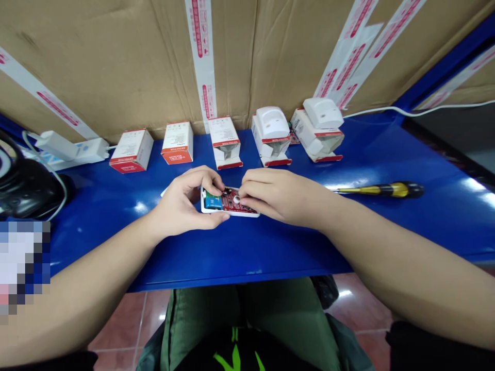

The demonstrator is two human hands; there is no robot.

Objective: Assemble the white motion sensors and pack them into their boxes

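Observation:
An opened white detector housing [253, 214] is held just above the blue tabletop, with a red circuit board [232, 205] inside it. At the housing's left end sits a blue 9-volt battery [213, 202]. My left hand [189, 198] grips that end, thumb along the near edge and fingers over the far side. The bent fingers of my right hand [270, 193] are closed together on the right part of the board, beside a small white round component [236, 199]. Their tips are partly hidden. A pale edge of something shows behind my left hand.
Several small detector boxes stand along the back, including a closed box [177, 143]; white detectors [273, 121] rest on two open ones. A yellow-black screwdriver [386, 189] lies right. Left are a power strip [83, 153] and a black device [31, 180]. Cardboard [127, 62] lines the back.

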